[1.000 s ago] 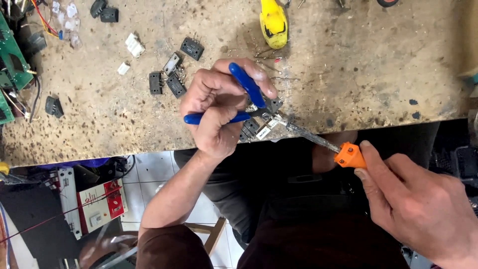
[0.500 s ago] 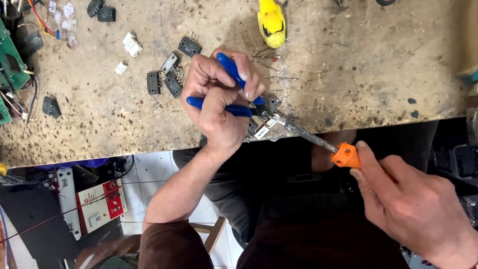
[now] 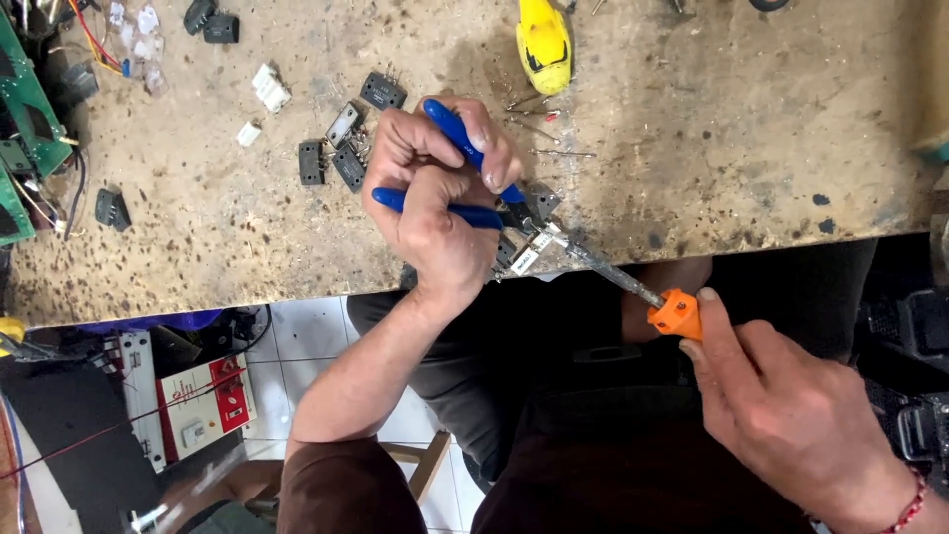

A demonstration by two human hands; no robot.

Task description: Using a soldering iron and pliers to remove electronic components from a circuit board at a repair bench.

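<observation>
Our left hand (image 3: 435,203) squeezes the blue-handled pliers (image 3: 465,178), their nose on a small black component (image 3: 542,201) at the workbench (image 3: 692,148) front edge; our right hand (image 3: 791,415) grips the orange-collared soldering iron (image 3: 633,287), tip meeting it.

Your left hand (image 3: 440,203) is curled in a tight fist over the bench's near edge, forearm angled up from below; your right hand (image 3: 791,415) sits lower right, thumb and fingers pinched together
</observation>
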